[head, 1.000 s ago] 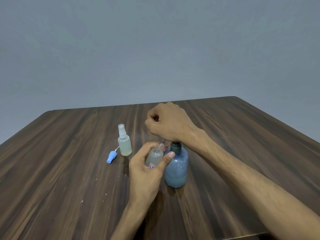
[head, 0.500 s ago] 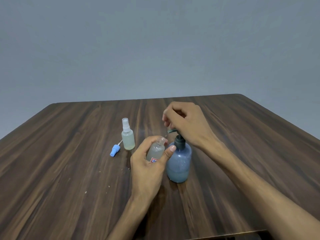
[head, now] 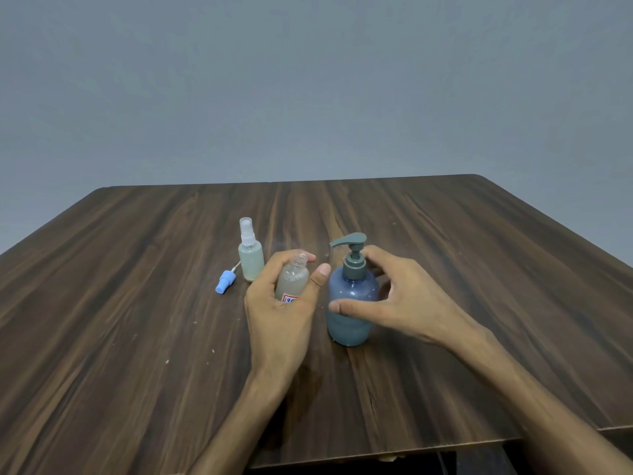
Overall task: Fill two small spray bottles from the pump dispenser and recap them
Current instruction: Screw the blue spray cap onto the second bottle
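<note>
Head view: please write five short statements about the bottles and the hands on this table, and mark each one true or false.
1. The left hand holds an uncapped small bottle. True.
2. The blue spray cap is screwed on that bottle. False: it lies on the wooden table, left of the capped spray bottle.
3. The right hand presses the pump head down. False: it is at the body of the blue pump dispenser, and the pump head is up.
4. The capped spray bottle stands upright. True.
5. The pump dispenser lies on its side. False: it stands upright.
</note>
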